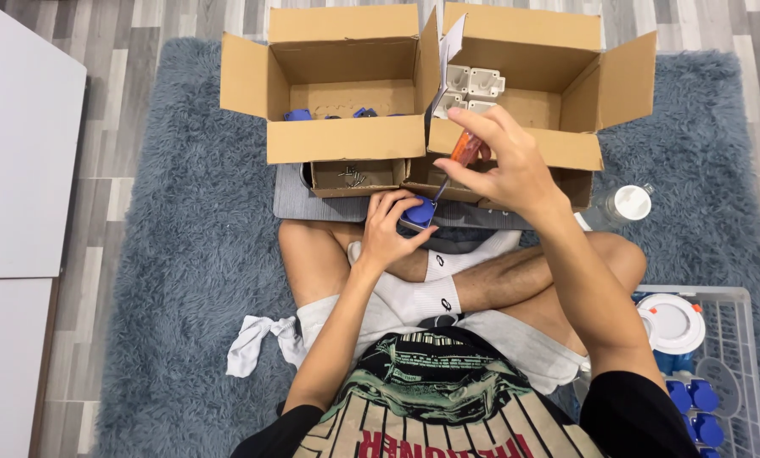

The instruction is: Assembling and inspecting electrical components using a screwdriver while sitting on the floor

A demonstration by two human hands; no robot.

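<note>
Seen from the head camera, the right hand [503, 165] is closed around an orange-handled screwdriver [465, 151], thumb and fingertips [467, 124] pinched on the handle, with no gap between them. The thin metal shaft runs down and to the left, its tip meeting a small blue plastic part [420, 212].

The left hand [390, 225] curls over that blue part from the left, fingers bent and wrapped around it so only its right edge and top show. The part sits just above the crossed legs, in front of a grey mat [299, 203], directly beneath the screwdriver tip. It looks rounded, glossy blue, with a paler underside.

Behind the hands stand two open brown cardboard boxes: the left box [342, 140] holds a few blue pieces, the right box [558, 144] holds pale grey plastic housings [473, 85]. A small cardboard tray [354, 176] with tiny metal screws lies below the left box. All rest on a shaggy blue-grey rug [193, 254].
</note>
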